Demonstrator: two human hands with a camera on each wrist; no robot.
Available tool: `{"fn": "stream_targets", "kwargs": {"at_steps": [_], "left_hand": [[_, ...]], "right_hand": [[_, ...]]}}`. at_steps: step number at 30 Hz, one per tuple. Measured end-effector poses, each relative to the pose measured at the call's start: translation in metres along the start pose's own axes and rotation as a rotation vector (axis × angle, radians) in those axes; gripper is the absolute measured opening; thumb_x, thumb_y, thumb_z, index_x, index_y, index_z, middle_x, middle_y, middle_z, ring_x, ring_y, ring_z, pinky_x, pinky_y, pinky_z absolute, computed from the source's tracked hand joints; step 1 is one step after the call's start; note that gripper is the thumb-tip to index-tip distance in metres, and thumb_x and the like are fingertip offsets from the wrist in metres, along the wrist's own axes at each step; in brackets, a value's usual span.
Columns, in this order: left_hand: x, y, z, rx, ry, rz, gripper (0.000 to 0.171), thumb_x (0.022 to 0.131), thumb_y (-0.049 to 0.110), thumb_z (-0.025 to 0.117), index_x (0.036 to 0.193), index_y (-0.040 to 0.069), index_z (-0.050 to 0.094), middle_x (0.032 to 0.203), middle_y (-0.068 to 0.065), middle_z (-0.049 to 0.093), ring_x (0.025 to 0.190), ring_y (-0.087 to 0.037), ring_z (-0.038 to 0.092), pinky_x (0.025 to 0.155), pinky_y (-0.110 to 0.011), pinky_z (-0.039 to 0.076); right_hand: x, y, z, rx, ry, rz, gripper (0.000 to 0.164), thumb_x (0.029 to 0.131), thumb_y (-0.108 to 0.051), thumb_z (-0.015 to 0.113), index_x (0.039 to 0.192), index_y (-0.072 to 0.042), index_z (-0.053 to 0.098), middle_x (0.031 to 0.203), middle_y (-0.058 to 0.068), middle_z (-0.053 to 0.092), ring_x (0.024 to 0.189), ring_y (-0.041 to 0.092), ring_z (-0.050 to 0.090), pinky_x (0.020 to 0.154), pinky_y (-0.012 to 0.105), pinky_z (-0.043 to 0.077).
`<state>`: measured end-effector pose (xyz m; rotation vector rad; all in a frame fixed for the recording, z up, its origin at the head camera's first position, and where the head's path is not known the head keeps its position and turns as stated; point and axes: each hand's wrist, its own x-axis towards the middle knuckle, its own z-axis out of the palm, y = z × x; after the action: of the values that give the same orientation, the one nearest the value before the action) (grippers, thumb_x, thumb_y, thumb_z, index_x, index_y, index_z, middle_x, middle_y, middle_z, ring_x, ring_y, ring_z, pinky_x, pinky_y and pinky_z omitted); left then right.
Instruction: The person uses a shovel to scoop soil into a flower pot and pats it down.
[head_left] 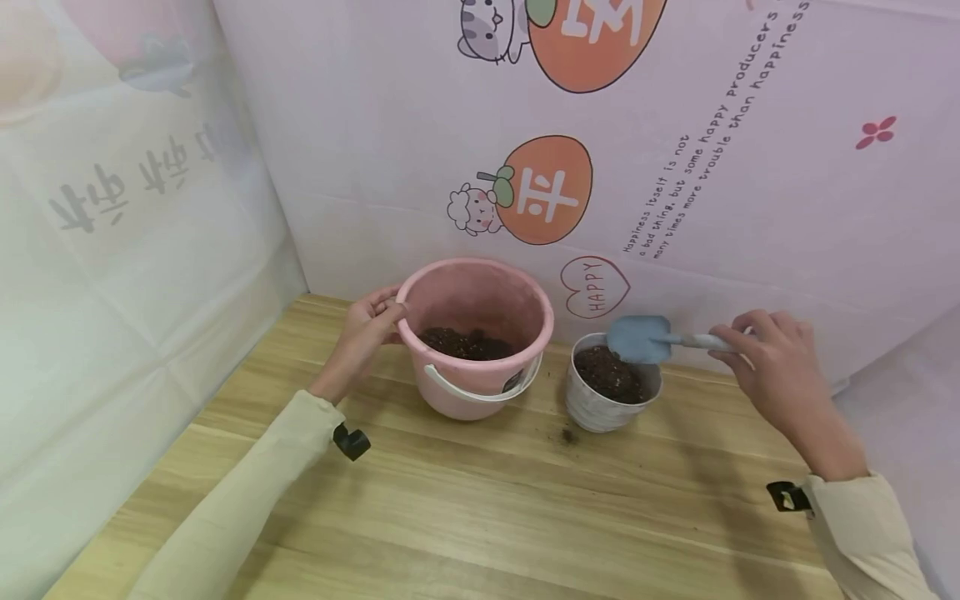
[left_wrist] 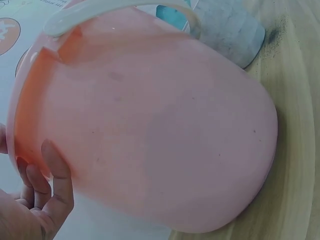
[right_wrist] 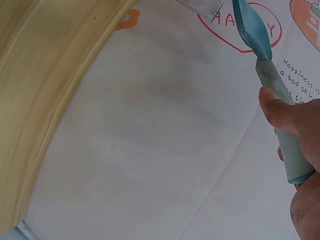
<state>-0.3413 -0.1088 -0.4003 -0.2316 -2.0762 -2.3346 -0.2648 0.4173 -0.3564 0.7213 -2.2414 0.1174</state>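
My left hand (head_left: 365, 333) grips the rim of a pink bucket (head_left: 468, 400) on its left side, thumb over the edge and fingers beneath it. Dark soil (head_left: 467, 343) lies at the bottom of the bucket, and its white handle (head_left: 480, 395) hangs down at the front. In my right hand (head_left: 776, 367) is a small blue trowel (head_left: 640, 339), gripped by its pale handle (right_wrist: 280, 100). The trowel's blade overlaps the back rim of a grey-white flowerpot (head_left: 600, 410) in the head view. Soil (head_left: 611, 375) fills much of that pot.
Both containers stand on a wooden table (head_left: 480, 508) near its back edge. Spilled soil (head_left: 568, 436) lies in front of the pot. A printed white sheet (head_left: 390, 150) covers the wall right behind them, and another pale sheet (head_left: 112, 275) hangs at the left.
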Motion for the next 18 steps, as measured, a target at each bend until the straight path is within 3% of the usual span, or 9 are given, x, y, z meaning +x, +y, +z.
{"fn": "stream_targets", "kwargs": {"at_steps": [10, 14, 18], "left_hand": [[0.004, 0.006, -0.009, 0.032, 0.000, -0.061, 0.057, 0.101, 0.010, 0.054, 0.155, -0.004, 0.043, 0.141, -0.024, 0.056, 0.097, -0.013, 0.067, 0.077, -0.021, 0.060], [0.007, 0.011, -0.012, 0.039, -0.037, -0.109, 0.057, 0.103, 0.013, 0.054, 0.156, -0.003, 0.041, 0.142, -0.020, 0.054, 0.102, -0.014, 0.063, 0.078, -0.022, 0.060], [0.008, 0.015, -0.014, -0.024, -0.093, -0.156, 0.055, 0.106, 0.014, 0.053, 0.156, -0.003, 0.040, 0.137, -0.012, 0.056, 0.102, -0.014, 0.064, 0.075, -0.023, 0.060]], "right_hand": [[-0.002, -0.005, 0.003, 0.047, 0.008, -0.010, 0.070, 0.107, -0.059, 0.038, 0.098, 0.000, 0.075, 0.093, 0.018, 0.060, 0.083, 0.039, 0.047, 0.073, 0.050, 0.028], [-0.004, -0.005, 0.004, 0.048, -0.001, -0.011, 0.069, 0.106, -0.058, 0.039, 0.099, 0.001, 0.075, 0.094, 0.019, 0.060, 0.083, 0.039, 0.047, 0.073, 0.050, 0.028], [-0.005, -0.006, 0.004, 0.039, -0.008, -0.012, 0.070, 0.106, -0.058, 0.038, 0.099, 0.001, 0.075, 0.094, 0.019, 0.060, 0.082, 0.039, 0.047, 0.072, 0.049, 0.028]]}}
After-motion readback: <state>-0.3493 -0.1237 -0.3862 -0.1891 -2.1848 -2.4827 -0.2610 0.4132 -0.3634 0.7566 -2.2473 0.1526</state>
